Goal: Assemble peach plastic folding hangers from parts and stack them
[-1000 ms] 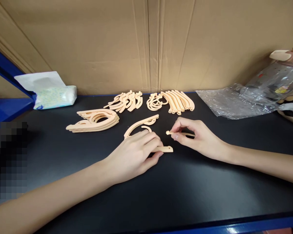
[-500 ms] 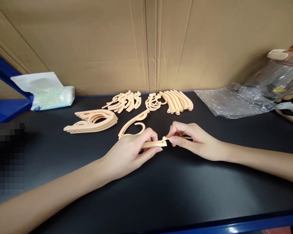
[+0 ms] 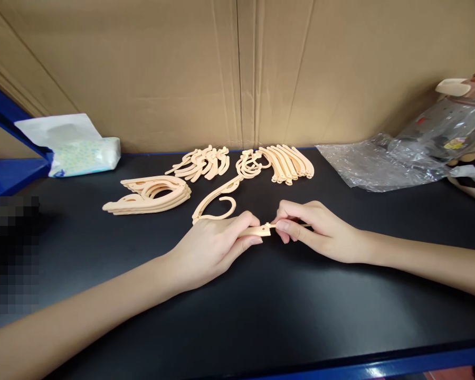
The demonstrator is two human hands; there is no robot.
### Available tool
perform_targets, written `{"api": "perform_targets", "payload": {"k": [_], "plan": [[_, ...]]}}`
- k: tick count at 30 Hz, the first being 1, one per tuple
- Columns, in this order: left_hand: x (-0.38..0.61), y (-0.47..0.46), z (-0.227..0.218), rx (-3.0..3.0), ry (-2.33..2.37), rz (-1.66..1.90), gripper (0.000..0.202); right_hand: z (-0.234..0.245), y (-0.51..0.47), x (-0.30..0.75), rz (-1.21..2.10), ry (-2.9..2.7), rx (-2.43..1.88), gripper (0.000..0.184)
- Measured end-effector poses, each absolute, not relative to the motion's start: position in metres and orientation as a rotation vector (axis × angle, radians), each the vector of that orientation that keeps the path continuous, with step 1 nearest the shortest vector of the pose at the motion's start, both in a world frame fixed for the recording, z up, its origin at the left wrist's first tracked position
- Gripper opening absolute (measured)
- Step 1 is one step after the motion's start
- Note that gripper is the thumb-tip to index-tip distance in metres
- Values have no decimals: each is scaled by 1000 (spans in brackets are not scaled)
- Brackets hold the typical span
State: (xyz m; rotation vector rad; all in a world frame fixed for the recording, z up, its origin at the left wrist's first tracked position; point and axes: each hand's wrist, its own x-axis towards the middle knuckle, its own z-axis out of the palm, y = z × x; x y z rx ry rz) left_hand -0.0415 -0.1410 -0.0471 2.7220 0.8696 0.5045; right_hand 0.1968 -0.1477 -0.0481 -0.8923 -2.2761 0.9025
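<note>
Between the thumb and fingers of my left hand (image 3: 209, 250), a cream plastic hanger arm (image 3: 257, 231) is pinched, its holed end pointing right. My right hand (image 3: 320, 229) grips a thin cream hanger piece (image 3: 273, 226), mostly hidden by the fingers. The small knobbed tip of that piece meets the holed end of the arm; whether it sits inside cannot be told. Just behind my left hand lies a curved hanger arm (image 3: 214, 196) with a hook (image 3: 230, 202) beside it, partly covered by the hand.
Stacked folding hangers (image 3: 150, 198) lie left. Along the back are loose short curved pieces (image 3: 206, 162), hooks (image 3: 248, 164) and hanger arms (image 3: 287, 163). A tissue pack (image 3: 85, 155) stands back left; a plastic bag (image 3: 364, 163) and a bottle (image 3: 455, 126) are right. Cardboard (image 3: 162, 79) rises behind.
The knobbed tip of the right-hand piece has come onto the holed end of the hanger arm. My left fingers have shifted slightly right along the arm.
</note>
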Motion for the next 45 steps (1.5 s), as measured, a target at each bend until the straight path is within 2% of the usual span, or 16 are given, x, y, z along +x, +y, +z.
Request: {"api": "perform_targets", "payload": {"k": [14, 27, 37, 45], "plan": [[-44, -138, -50, 2701, 826, 428, 25, -46, -145, 196, 952, -2313, -829, 24], [-42, -137, -48, 2668, 820, 343, 32, -55, -152, 195, 438, -2470, -710, 11], [-40, -138, -47, 2684, 809, 385, 29, -58, -152, 196, 403, -2435, -695, 10], [-40, -138, -46, 2660, 806, 346, 30, -56, -155, 194, 231, -2477, -606, 15]]}}
